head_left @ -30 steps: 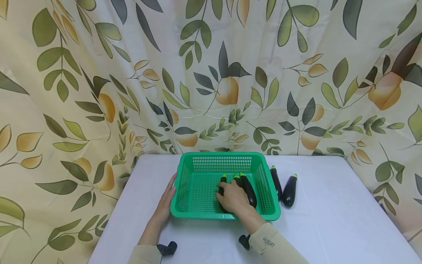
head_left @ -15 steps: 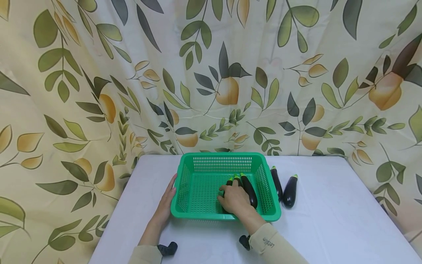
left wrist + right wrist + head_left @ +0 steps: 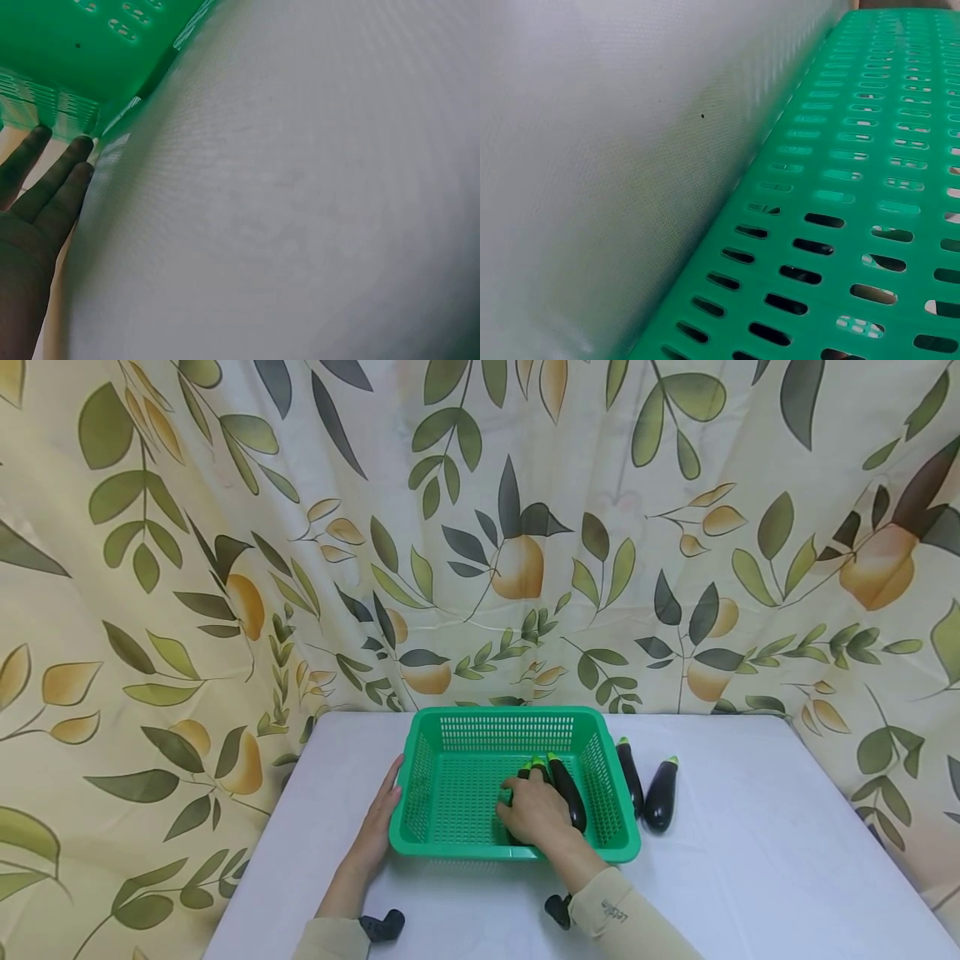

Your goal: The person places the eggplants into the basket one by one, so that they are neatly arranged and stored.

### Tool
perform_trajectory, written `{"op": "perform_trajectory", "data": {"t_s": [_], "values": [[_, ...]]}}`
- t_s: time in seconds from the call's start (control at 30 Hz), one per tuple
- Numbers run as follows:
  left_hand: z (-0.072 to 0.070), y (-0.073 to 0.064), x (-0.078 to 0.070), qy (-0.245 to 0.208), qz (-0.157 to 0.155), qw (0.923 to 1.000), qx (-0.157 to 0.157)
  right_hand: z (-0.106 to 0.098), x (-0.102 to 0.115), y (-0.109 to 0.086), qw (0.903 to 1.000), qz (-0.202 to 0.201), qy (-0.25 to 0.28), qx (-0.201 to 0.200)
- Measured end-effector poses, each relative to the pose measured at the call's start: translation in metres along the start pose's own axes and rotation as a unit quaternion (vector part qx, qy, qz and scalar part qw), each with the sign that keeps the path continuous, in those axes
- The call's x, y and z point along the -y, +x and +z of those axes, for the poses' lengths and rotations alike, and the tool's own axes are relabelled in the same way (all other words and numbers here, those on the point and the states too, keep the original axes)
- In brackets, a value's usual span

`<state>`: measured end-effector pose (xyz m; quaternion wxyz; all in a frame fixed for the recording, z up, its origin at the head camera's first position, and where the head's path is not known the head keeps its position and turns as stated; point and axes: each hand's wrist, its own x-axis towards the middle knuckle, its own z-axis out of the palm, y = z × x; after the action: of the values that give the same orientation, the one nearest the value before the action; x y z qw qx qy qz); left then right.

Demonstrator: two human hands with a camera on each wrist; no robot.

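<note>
A green plastic basket (image 3: pixel 465 850) stands on the table with three eggplants side by side in its right half: a left eggplant (image 3: pixel 523 772), a middle eggplant (image 3: pixel 540 769) and a right eggplant (image 3: pixel 567 793). My right hand (image 3: pixel 540 814) reaches over the front rim and lies above the left and middle ones, hiding most of both. Green basket floor shows between its bent, parted index finger and thumb. Along the basket's left side rests my left hand (image 3: pixel 372 831), fingers extended. The left wrist view shows these straight fingers (image 3: pixel 56 184) beside the basket wall (image 3: pixel 82 67).
Two more eggplants lie outside the basket on its right, a slim eggplant (image 3: pixel 630 777) by the wall and a fuller eggplant (image 3: pixel 660 797) beside it. A white cloth covers the table (image 3: pixel 750 860). Behind it hangs a leaf-patterned curtain (image 3: pixel 480 527).
The left eggplant in the basket has shifted right, up against the middle one. Basket floor now shows between my right thumb and index finger where the eggplant was. My left hand stays put.
</note>
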<state>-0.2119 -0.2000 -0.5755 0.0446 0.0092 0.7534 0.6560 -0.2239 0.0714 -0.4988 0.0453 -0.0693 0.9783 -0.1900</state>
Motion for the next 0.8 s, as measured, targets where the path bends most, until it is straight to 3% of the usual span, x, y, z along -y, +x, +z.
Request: {"op": "perform_trajectory", "data": {"t_s": [0.47, 0.8], "values": [[0.001, -0.001, -0.001, -0.010, 0.004, 0.9999, 0.004, -0.004, -0.006, -0.001, 0.9991, -0.001, 0.040, -0.016], [0.001, -0.001, -0.002, -0.008, 0.007, 0.9999, 0.003, -0.019, -0.016, -0.005, 0.9972, -0.018, 0.060, -0.041]]}}
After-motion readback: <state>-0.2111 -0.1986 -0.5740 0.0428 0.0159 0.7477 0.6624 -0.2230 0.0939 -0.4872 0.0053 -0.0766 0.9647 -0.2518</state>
